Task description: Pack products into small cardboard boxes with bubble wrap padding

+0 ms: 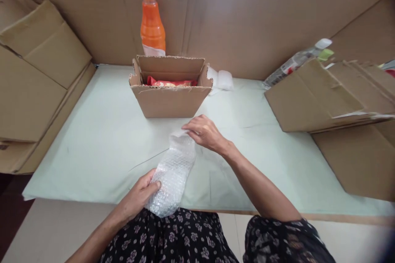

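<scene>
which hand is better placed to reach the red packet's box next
Probably the right hand: it holds the far end of the bubble wrap, nearer that box, while the left hand grips the wrap farther back.

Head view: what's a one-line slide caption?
Left hand and right hand hold bubble wrap before an open cardboard box with a red packet inside.

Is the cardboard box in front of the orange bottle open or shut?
Open: no flap covers the cardboard box, and a red packet shows inside.
</scene>
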A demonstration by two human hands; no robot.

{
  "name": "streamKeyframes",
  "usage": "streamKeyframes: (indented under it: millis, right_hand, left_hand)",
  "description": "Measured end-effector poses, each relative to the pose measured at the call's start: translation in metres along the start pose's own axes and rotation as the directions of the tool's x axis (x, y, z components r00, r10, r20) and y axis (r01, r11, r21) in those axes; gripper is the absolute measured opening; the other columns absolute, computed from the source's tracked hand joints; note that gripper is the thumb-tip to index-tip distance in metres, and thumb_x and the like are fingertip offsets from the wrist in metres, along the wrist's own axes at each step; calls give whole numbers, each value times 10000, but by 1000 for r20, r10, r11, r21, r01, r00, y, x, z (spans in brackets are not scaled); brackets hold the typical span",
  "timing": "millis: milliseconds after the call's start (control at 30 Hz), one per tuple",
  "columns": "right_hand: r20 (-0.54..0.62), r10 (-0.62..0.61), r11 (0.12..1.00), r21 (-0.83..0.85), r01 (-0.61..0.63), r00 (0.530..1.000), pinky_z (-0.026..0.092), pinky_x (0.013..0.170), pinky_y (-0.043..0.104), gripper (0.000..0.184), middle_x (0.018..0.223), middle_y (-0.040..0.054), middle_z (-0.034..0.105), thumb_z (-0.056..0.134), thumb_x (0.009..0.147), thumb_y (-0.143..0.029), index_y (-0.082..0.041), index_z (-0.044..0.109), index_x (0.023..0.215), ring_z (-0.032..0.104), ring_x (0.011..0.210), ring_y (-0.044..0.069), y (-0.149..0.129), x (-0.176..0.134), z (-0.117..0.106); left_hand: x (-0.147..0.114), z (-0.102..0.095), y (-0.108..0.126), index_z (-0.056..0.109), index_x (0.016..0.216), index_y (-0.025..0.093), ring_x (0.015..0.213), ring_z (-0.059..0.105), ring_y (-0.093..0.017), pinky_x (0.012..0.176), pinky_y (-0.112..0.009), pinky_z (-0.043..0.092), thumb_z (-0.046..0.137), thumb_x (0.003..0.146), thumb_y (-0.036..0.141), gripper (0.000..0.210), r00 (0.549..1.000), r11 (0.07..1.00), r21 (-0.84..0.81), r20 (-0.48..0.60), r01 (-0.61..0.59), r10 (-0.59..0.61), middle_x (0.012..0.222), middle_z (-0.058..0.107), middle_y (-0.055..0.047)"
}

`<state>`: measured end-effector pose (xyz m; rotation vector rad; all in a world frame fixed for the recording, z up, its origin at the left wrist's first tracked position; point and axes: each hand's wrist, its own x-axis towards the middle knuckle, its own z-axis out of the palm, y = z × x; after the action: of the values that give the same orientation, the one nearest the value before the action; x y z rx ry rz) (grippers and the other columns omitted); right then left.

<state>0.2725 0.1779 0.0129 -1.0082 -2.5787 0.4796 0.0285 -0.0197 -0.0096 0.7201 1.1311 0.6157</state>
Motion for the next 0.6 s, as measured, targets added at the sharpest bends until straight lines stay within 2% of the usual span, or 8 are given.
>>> streamKeyframes:
  millis: [67, 167, 300, 433, 500, 600]
  right_hand:
    - [42, -2, 999, -37, 3, 999, 466, 1014, 477, 359, 1217, 130, 730, 619, 955, -350, -198, 698, 1270, 660, 1143, 310, -8, 17, 2]
    - [125, 37, 999, -19, -35, 991, 459, 1069, 496, 652, 1424, 178, 610, 663, 925, -485, -151, 534, 1469, 590, 1275, 351, -10, 41, 3]
    - [172, 71, 997, 28, -77, 982, 467, 1090, 474, 618, 1491, 156, 564, 537, 1001, -462, -168, 441, 1537, 564, 1340, 324, -3, 60, 9]
    - [148, 97, 994, 31, -103, 984, 450, 1127, 490, 657, 1529, 164, 526, 609, 962, -411, -155, 431, 1541, 532, 1387, 323, 6, 62, 17]
    - [130, 133, 991, 14, -136, 983, 472, 1109, 480, 620, 1503, 134, 562, 631, 940, -315, -179, 465, 1521, 566, 1356, 312, 11, 59, 17]
    - [78, 234, 972, -46, -231, 969, 528, 1032, 443, 522, 1390, 68, 667, 558, 931, -147, -233, 563, 1445, 655, 1241, 285, 11, 61, 13]
  left_hand:
    - [-1, 0, -8, 557, 1400, 195, 932, 643, -227, 866, -327, 482, 630, 910, 476, 570, 1000, 999, -35, -14, 7, -8, 1125, 710, -74]
    - [-1, 1, -17, 543, 1421, 190, 949, 648, -237, 876, -329, 480, 641, 896, 452, 595, 1000, 994, -105, -26, 13, -15, 1145, 708, -79]
    - [0, 1, -22, 531, 1438, 181, 969, 650, -241, 872, -326, 473, 646, 897, 414, 600, 999, 983, -185, -47, -5, -3, 1166, 707, -89]
    - [0, 3, -21, 565, 1403, 162, 915, 647, -222, 822, -305, 467, 676, 874, 399, 590, 999, 973, -231, -42, -22, 13, 1145, 714, -94]
    - [-1, 5, -18, 594, 1368, 154, 901, 651, -220, 807, -300, 468, 703, 851, 410, 587, 1000, 964, -265, -31, -11, 3, 1119, 720, -96]
    - [-1, 8, -8, 639, 1299, 138, 869, 659, -212, 794, -292, 479, 782, 775, 427, 615, 999, 944, -330, -7, 29, -33, 1062, 731, -97]
